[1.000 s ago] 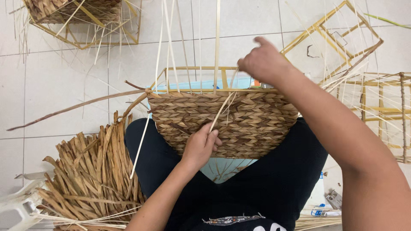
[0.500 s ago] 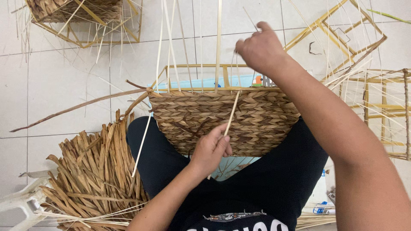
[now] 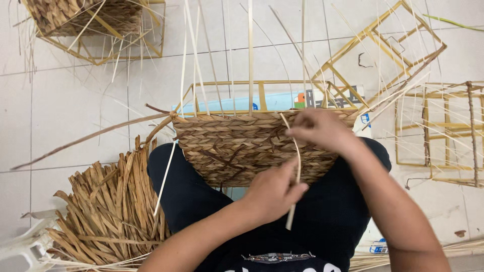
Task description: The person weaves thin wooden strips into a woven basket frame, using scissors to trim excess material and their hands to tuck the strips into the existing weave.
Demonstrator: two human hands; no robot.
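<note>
Right hand (image 3: 322,128) lowered to basket (image 3: 237,146) rim, both hands pinching strip (image 3: 297,166) — fingertips hidden.

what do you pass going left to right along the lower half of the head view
white plastic chair corner → pile of dried leaf strips → left hand → right hand → bare wooden frame

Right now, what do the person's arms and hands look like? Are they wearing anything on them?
Both arms are bare, with no sleeves showing. The left hand and right hand have no gloves, rings, watch or bracelets that I can see.
</note>
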